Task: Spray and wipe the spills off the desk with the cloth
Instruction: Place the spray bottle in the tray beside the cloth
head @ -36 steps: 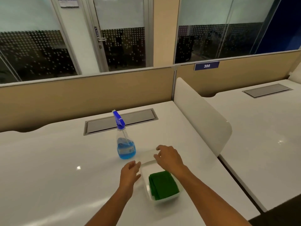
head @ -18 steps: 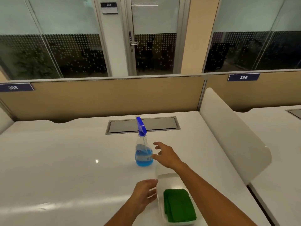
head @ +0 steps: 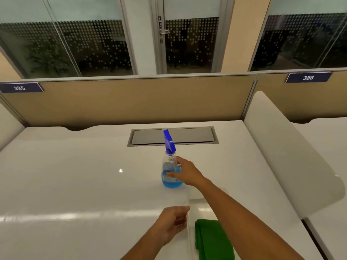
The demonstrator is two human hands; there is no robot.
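One spray bottle (head: 171, 170) stands upright on the white desk (head: 75, 184), a clear bottle with blue liquid in its lower part and one blue trigger head on top. The right hand (head: 185, 173) reaches forward to it, thumb and fingers curled round the bottle's right side at the level of the liquid, touching it; the bottle's base sits on the desk. Whether the grip has fully closed cannot be told.

Nearer the person, one clear plastic tray (head: 189, 228) lies on the desk, and in it one folded green cloth (head: 214, 239). The left hand (head: 174, 222) rests at the tray's left wall, fingers loosely curled against its rim; it holds nothing else.

Behind the bottle, one grey rectangular cable hatch (head: 191, 136) is set flush into the desk. One tan partition (head: 131, 102) runs along the back, carrying two dark number plates: 385 (head: 20, 87) at the left and 386 (head: 308, 77) at the right. One white rounded side divider (head: 285, 147) stands on the desk's right edge. No spill is clearly visible on the glossy surface.
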